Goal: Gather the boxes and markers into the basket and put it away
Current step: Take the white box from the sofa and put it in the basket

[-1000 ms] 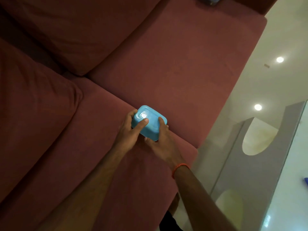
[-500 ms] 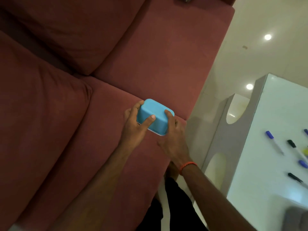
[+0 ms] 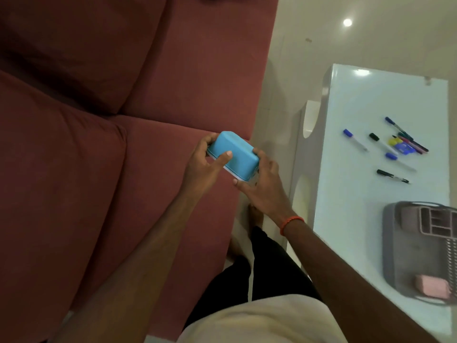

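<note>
A small blue box (image 3: 235, 155) is held upside down above the sofa's front edge. My left hand (image 3: 205, 167) grips its left end and my right hand (image 3: 262, 186) grips its right end. On the white table (image 3: 351, 199) at the right, several markers (image 3: 395, 147) lie scattered. Nearer me on that table stands a grey basket (image 3: 395, 248). Inside it are a pink divided box (image 3: 430, 222) and a small pink box (image 3: 431, 287). The frame's right edge cuts off part of the basket.
The red sofa (image 3: 99, 169) fills the left half, with seat and back cushions. A narrow strip of pale floor (image 3: 277, 120) runs between sofa and table. My legs and feet stand in that gap.
Both hands have lifted the blue box off the sofa seat and carried it right, toward the table. My view swung right, bringing the markers and basket into sight.
</note>
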The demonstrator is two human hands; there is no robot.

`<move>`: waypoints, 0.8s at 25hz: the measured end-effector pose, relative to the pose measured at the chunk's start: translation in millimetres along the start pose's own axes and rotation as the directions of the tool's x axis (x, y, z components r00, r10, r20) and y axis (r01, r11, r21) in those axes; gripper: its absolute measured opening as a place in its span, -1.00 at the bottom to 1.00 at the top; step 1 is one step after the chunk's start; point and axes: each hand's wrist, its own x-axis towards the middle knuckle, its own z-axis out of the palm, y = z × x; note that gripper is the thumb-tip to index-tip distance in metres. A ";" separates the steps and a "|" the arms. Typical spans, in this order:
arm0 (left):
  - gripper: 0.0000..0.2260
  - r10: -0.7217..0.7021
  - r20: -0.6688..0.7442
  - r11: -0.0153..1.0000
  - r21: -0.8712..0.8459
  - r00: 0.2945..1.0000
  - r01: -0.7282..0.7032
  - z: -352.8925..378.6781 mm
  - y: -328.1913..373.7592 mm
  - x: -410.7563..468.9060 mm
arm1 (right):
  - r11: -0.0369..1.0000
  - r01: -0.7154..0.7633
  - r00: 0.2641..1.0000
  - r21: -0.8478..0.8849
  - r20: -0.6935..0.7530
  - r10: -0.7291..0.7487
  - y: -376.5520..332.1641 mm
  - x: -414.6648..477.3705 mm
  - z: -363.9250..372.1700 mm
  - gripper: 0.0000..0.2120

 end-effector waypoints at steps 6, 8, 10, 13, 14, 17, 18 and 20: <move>-0.72 -0.017 0.063 0.994 -0.111 0.998 0.024 32.8 13.8 -20.8 | 0.974 -0.030 0.989 0.224 -0.137 0.062 16.2 -54.3 -40.0 -0.32; -0.72 -0.019 0.123 0.991 -0.128 0.992 0.034 49.2 21.2 -29.1 | 0.948 -0.097 0.975 0.304 -0.162 0.151 24.9 -68.5 -58.1 -0.37; -0.67 -0.016 0.201 0.991 -0.127 0.979 0.042 74.9 30.9 -40.9 | 0.929 -0.144 0.955 0.340 -0.197 0.220 38.0 -84.5 -83.2 -0.41; -0.63 -0.021 0.286 0.993 -0.107 0.958 0.054 116.8 44.8 -57.5 | 0.925 -0.164 0.936 0.344 -0.243 0.256 62.3 -108.1 -117.1 -0.50; -0.66 -0.016 0.319 0.994 -0.098 0.948 0.050 133.7 49.6 -64.2 | 0.924 -0.182 0.927 0.336 -0.256 0.275 73.3 -118.7 -129.2 -0.49; -0.71 -0.017 0.422 0.995 -0.084 0.907 0.058 177.1 60.3 -86.6 | 0.924 -0.253 0.887 0.287 -0.313 0.340 107.6 -150.3 -160.0 -0.35; -0.71 -0.024 0.452 0.995 -0.077 0.892 0.067 190.8 63.2 -95.5 | 0.923 -0.261 0.866 0.283 -0.353 0.353 119.4 -162.3 -168.6 -0.37; -0.73 -0.039 0.499 0.995 -0.065 0.866 0.082 221.4 67.1 -113.7 | 0.923 -0.258 0.817 0.284 -0.446 0.365 142.0 -187.9 -186.2 -0.46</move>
